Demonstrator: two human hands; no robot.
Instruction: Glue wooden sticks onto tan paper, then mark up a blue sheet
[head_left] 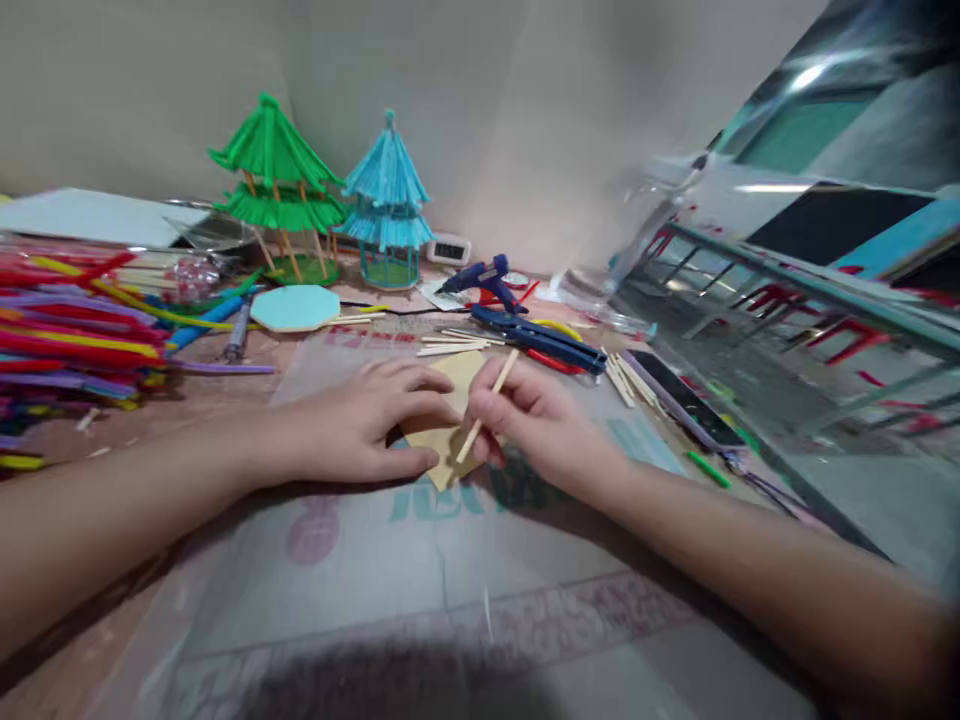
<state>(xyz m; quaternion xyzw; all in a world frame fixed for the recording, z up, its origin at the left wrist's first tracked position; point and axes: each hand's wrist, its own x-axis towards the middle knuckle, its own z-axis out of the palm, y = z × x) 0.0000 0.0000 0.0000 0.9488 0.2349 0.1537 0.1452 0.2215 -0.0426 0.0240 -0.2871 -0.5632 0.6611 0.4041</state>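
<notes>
My left hand lies flat with its fingers spread, pressing down a yellowish paper piece on the table mat. My right hand is closed in a pinch round a thin wooden stick. The stick slants down, and its lower tip touches the paper near its front corner. Both hands meet over the paper in the middle of the table.
A green pavilion model and a blue pavilion model stand at the back. Coloured straws are piled at left. A blue glue gun, loose sticks, a light-blue octagon and a phone lie about.
</notes>
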